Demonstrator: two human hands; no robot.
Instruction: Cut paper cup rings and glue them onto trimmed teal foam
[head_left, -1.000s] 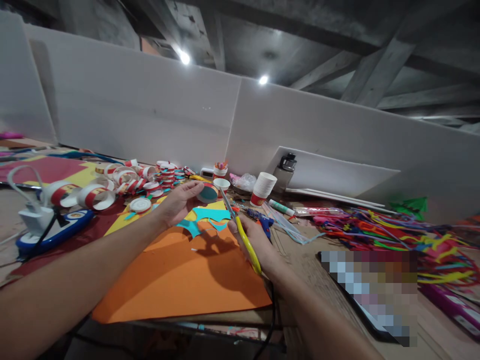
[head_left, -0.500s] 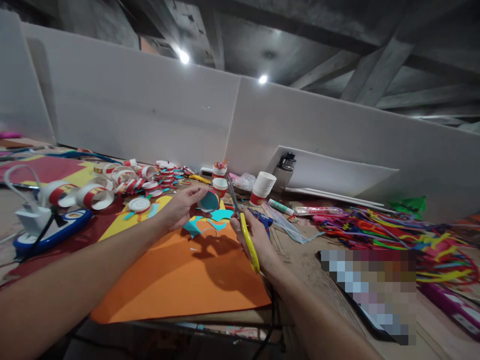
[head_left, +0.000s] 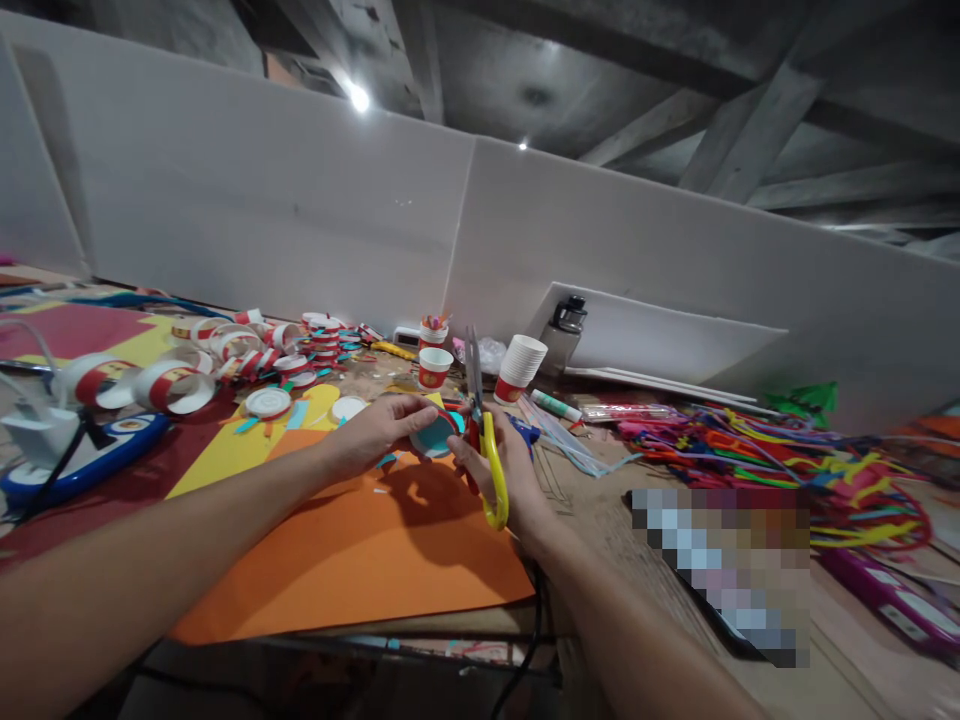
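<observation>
My left hand pinches a small round piece with a teal face, held just above the orange paper sheet. My right hand grips yellow-handled scissors, blades pointing up and away, and its fingertips also touch the teal round piece. The two hands meet over the far edge of the orange sheet. Teal paper scraps lie under the hands, mostly hidden.
Cut paper-cup rings and white discs litter yellow and red sheets at left. A stack of paper cups, a single cup and a dark bottle stand behind. Coloured strips pile at right, beside a blurred flat device.
Both hands drew together and nearer to me. The left hand brought the teal round piece down to the right hand. The scissors swung more upright.
</observation>
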